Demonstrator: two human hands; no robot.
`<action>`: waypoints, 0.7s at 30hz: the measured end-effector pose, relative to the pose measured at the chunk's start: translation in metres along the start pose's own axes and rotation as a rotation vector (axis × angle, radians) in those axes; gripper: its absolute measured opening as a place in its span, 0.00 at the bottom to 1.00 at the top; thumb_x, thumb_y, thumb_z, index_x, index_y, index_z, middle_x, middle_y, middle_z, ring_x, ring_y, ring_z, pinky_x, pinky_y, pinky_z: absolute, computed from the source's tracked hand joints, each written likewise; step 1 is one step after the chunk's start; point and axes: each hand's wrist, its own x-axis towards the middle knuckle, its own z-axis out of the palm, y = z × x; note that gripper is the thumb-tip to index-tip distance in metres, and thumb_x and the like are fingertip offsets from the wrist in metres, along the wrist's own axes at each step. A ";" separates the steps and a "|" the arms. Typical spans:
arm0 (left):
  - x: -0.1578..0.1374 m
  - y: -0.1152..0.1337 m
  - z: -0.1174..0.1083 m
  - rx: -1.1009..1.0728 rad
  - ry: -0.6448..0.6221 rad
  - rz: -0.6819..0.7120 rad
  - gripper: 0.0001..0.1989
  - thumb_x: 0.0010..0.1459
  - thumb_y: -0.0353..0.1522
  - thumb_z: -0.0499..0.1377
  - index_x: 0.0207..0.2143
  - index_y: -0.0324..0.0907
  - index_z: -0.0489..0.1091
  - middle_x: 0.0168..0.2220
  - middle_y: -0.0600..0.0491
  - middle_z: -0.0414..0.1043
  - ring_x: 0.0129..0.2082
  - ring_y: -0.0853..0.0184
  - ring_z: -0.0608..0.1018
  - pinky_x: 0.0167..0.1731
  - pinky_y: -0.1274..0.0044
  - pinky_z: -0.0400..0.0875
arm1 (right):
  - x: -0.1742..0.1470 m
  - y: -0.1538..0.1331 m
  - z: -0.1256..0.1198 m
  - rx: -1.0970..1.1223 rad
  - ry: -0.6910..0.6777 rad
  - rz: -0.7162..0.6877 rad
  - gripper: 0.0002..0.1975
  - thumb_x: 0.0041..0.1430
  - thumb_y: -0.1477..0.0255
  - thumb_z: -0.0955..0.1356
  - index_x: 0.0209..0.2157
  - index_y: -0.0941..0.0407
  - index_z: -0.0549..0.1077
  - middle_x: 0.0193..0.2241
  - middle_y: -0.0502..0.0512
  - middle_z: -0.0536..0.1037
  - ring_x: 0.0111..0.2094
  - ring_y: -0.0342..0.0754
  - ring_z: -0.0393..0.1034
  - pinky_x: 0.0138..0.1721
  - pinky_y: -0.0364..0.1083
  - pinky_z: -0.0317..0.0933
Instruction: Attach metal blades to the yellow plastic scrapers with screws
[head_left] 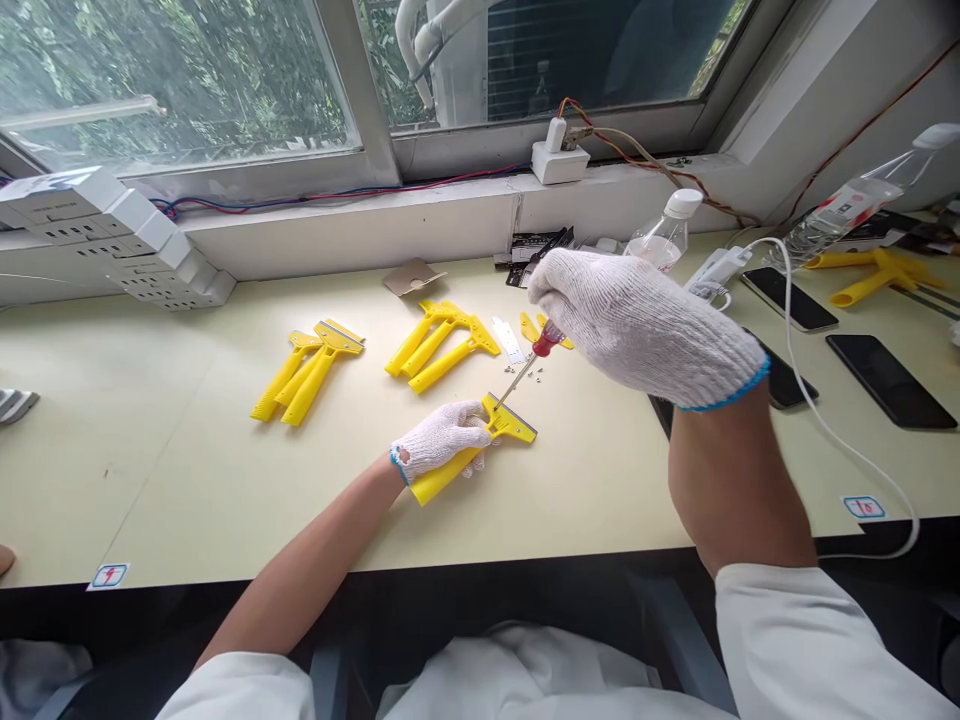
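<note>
My left hand (448,438), in a white knit glove with a blue cuff, is closed around a yellow scraper (448,477) near its head, pressing it to the table. Gloved as well, my right hand (637,315) is wrapped round the handle of a screwdriver (547,341) with a red collar. Its thin shaft slants down to the left, and the tip meets the scraper's head at a screw spot. Small screws (531,375) lie scattered behind the head. Close to them are a white blade plate (508,340) and yellow head pieces, partly hidden by my right hand.
Yellow scrapers (308,375) and handles (442,345) lie left and behind. Phones (890,380), a white cable (840,435), bottles (832,215) and more yellow parts (881,270) occupy the right. White boxes (112,235) are stacked far left; a cardboard scrap (414,277) lies near the wall.
</note>
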 end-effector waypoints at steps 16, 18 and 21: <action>0.000 0.000 0.000 0.005 0.003 -0.008 0.16 0.62 0.36 0.68 0.50 0.42 0.75 0.31 0.52 0.77 0.28 0.64 0.82 0.26 0.76 0.78 | 0.002 -0.004 0.000 -0.057 0.019 0.080 0.12 0.77 0.67 0.64 0.37 0.54 0.73 0.36 0.59 0.79 0.34 0.51 0.73 0.37 0.51 0.64; 0.000 0.001 0.001 0.008 0.005 -0.005 0.14 0.62 0.36 0.68 0.48 0.42 0.74 0.32 0.53 0.77 0.27 0.64 0.82 0.25 0.76 0.78 | -0.002 0.001 -0.005 0.085 -0.018 0.004 0.07 0.73 0.73 0.65 0.44 0.54 0.76 0.42 0.60 0.82 0.39 0.53 0.78 0.41 0.52 0.71; 0.000 0.001 0.001 0.006 0.007 0.002 0.14 0.63 0.37 0.69 0.48 0.42 0.74 0.35 0.52 0.78 0.28 0.65 0.82 0.25 0.75 0.79 | -0.004 0.001 -0.013 0.279 -0.051 -0.054 0.11 0.65 0.79 0.66 0.44 0.53 0.78 0.45 0.59 0.83 0.43 0.55 0.80 0.46 0.54 0.75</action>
